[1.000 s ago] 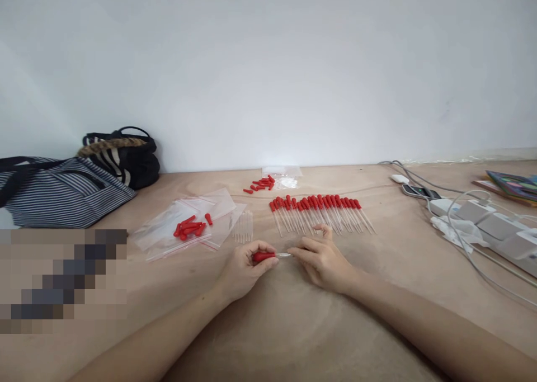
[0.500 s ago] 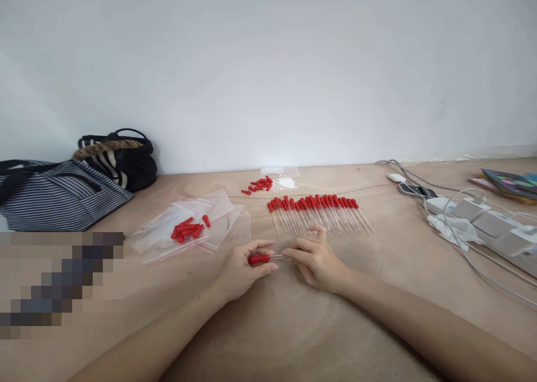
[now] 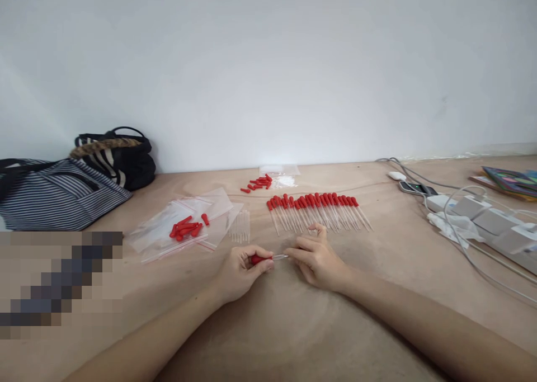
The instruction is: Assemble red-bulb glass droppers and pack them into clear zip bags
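Between thumb and fingers, my left hand grips a red rubber bulb with a clear glass tube sticking out to the right. My right hand pinches the tube's far end with thumb and forefinger, its other fingers loosely curled. Just beyond the hands lies a fanned row of droppers with red bulbs, glass tips toward me. A few bare glass tubes rest beyond my left hand. Loose red bulbs sit on clear zip bags at the left.
More red bulbs and a bag of glass tubes are near the wall. Striped bag and black bag stand at the left. At the right are a power strip with white plugs, cables, a small black device and booklets.
My left thumb and fingers have closed onto the red bulb, which has shifted slightly to the right. My right hand has hardly moved.
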Action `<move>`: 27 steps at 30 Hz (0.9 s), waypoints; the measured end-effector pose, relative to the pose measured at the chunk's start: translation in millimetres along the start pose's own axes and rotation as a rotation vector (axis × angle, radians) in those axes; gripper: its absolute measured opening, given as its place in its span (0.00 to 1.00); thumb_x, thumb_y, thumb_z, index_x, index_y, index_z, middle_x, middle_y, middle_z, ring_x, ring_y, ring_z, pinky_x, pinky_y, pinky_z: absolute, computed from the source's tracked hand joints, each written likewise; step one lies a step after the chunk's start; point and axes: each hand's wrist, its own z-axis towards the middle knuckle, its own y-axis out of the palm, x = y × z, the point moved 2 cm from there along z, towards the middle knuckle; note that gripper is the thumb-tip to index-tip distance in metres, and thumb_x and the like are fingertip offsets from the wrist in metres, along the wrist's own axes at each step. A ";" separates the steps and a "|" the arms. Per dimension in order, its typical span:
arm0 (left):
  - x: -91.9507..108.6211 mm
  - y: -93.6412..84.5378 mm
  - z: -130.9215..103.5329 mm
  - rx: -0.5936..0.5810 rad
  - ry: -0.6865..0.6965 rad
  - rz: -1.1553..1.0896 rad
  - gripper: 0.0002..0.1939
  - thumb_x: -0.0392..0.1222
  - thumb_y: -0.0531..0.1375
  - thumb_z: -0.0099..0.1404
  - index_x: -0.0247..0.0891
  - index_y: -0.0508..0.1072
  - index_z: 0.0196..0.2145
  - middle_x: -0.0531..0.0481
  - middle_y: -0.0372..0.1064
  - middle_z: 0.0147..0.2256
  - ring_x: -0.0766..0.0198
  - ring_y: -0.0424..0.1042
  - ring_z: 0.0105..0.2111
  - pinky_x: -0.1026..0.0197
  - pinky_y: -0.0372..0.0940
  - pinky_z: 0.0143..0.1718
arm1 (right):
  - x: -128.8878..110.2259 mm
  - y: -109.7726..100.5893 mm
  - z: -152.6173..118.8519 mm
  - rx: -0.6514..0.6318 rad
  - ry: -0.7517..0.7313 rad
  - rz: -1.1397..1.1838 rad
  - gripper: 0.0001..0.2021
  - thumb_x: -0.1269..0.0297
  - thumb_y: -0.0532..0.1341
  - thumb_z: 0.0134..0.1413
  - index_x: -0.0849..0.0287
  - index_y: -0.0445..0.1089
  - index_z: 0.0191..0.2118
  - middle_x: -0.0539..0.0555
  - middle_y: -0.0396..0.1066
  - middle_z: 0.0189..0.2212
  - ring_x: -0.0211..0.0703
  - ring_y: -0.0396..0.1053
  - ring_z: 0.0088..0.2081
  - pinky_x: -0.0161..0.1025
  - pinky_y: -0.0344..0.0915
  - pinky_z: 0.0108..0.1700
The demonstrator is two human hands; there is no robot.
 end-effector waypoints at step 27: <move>16.1 -146.9 19.1 0.470 0.064 1.310 0.10 0.38 0.53 0.58 0.37 0.74 0.31 0.45 0.69 0.33 0.53 0.65 0.38 0.55 0.57 0.42 | 79.6 8.8 40.0 -0.146 0.860 -0.243 0.09 0.68 0.53 0.47 0.60 0.71 0.31 0.56 0.72 0.27 0.46 0.68 0.33 0.38 0.54 0.33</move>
